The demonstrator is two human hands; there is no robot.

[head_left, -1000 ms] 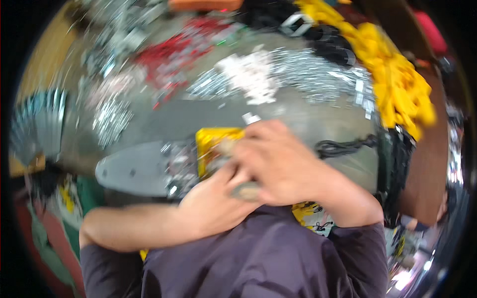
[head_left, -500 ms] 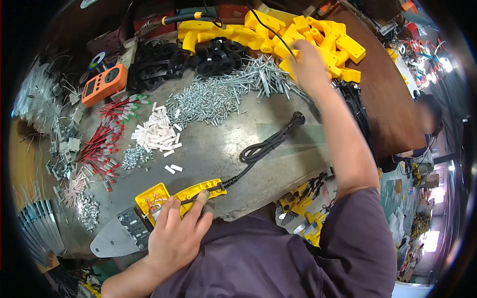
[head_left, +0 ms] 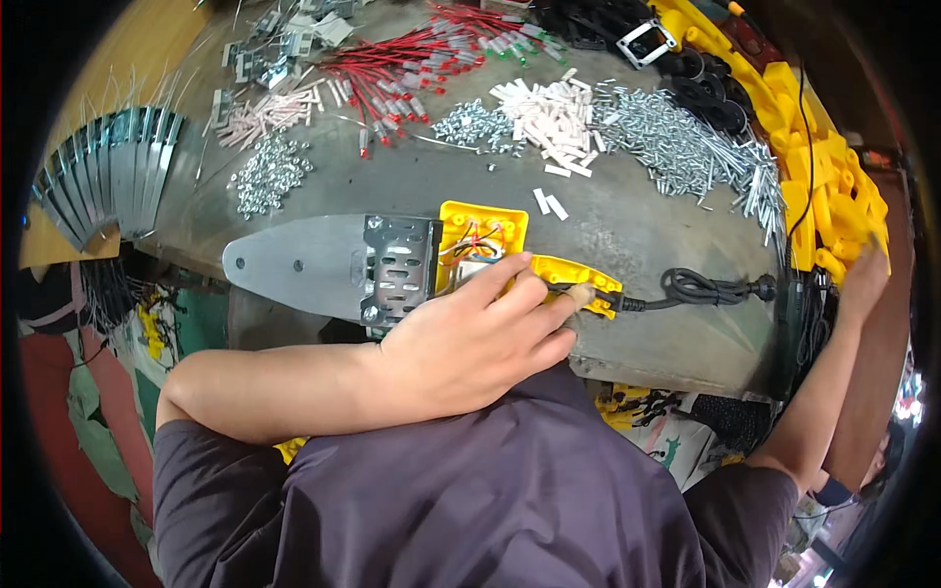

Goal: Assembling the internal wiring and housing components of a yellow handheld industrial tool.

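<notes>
Tool body (head_left: 392, 267): lies at the near table edge, its metal plate already joined to the yellow shell.
Shell (head_left: 482, 235): open, wires showing; no cover on it yet.
Left hand (head_left: 470, 338): rests flat on the handle, fingers together.
Right hand (head_left: 863, 284): reaches the yellow parts (head_left: 833, 186); grip cannot tell.

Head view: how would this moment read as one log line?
left hand: resting on open yellow housing | right hand: at yellow parts pile | black cord: on bench
</notes>
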